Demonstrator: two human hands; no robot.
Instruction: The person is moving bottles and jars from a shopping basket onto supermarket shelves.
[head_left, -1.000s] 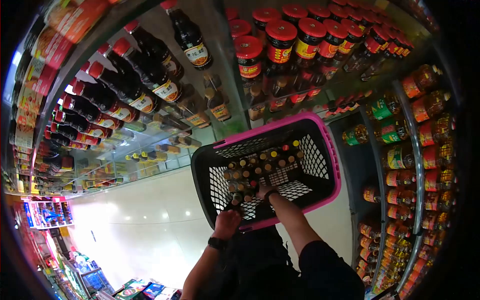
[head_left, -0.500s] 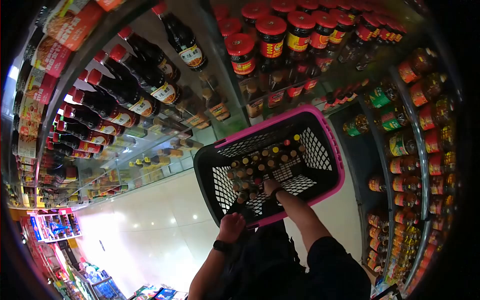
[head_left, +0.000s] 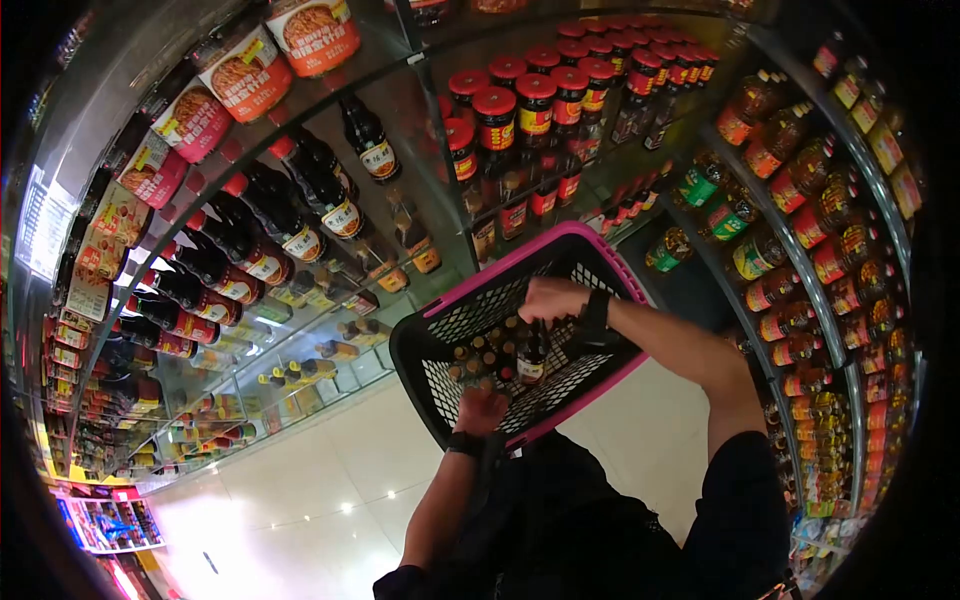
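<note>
A black shopping basket with a pink rim [head_left: 460, 290] is in front of my body, holding several small bottles with capped tops [head_left: 482, 350]. Inside it, my right hand [head_left: 552, 300] is closed around the neck of a dark sauce bottle [head_left: 532, 358], whose pale label faces up toward me. The bottle is upright, its lower part among the others. My left hand [head_left: 482, 410] is at the basket's near left side, fingers curled beside the bottles; I cannot tell what they grip. Both wrists wear dark bands.
Glass shelves on the left carry dark sauce bottles [head_left: 300, 230] and printed tubs [head_left: 240, 75]. Red-lidded jars [head_left: 535, 100] line the shelf ahead. To the right, racks hold oil bottles [head_left: 770, 285]. Below lies a pale shiny floor [head_left: 340, 450].
My right hand has risen from low among the bottles, lifting a dark sauce bottle by its neck. My left hand has shifted up over the basket. The view has turned slightly.
</note>
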